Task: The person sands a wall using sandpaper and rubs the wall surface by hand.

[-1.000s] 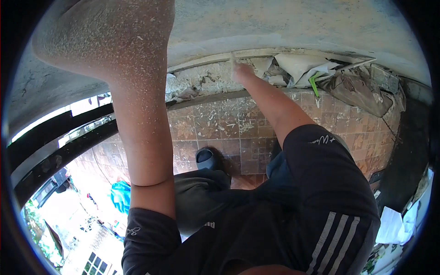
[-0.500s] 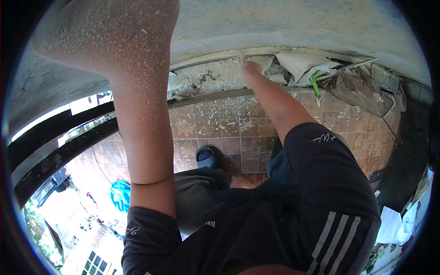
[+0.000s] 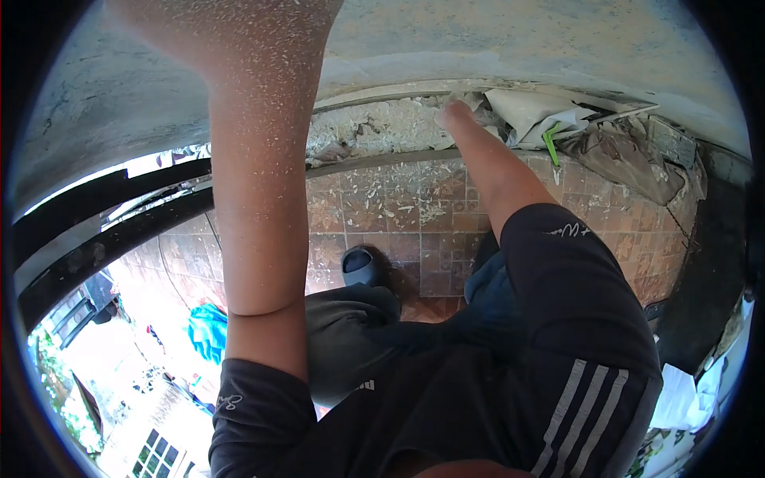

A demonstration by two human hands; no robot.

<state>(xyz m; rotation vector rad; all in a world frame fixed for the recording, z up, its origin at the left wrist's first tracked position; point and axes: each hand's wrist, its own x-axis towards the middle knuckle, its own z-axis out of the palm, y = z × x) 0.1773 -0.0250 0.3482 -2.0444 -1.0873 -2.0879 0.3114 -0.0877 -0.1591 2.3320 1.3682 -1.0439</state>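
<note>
1. Along the foot of the wall (image 3: 478,60) runs a pale, chipped strip (image 3: 374,130); the right hand (image 3: 456,115) is on its right-hand part, beside loose paper sheets (image 3: 522,115).
2. The right arm (image 3: 506,171) is stretched out, probably so that it reaches the strip while the slipper (image 3: 361,269) rests back on the tiled floor (image 3: 331,207).
3. Its fingers are too blurred; I cannot tell whether they pinch something.
4. The left hand (image 3: 227,28) is raised, partly beyond the upper edge, perhaps for support; contact and fingers are hidden, so their state I cannot tell.
5. Pale flakes (image 3: 434,212) lie below the strip, which suggests the same crumbly material.
6. A green object (image 3: 551,146) hangs among the sheets, near crumpled brown material (image 3: 625,159).
</note>
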